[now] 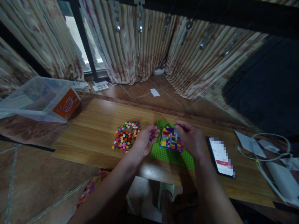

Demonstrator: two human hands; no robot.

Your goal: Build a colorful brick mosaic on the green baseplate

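1. Two hands over a green baseplate (171,155) on the wooden table (93,130).
2. Left hand (144,140) pinched shut on something small; what it is, cannot tell.
3. Right hand (191,138) curled around the multicoloured block build (171,139), steadying it.
4. Build looks several layers up; a big loose brick pile (126,136) remains left of it.
5. Phone (220,156) lies right.

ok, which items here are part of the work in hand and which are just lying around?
In use:
left hand
right hand
green studded baseplate
multicoloured brick block
pile of loose small coloured bricks

Lying about:
black smartphone
clear plastic tub
orange box
white cable
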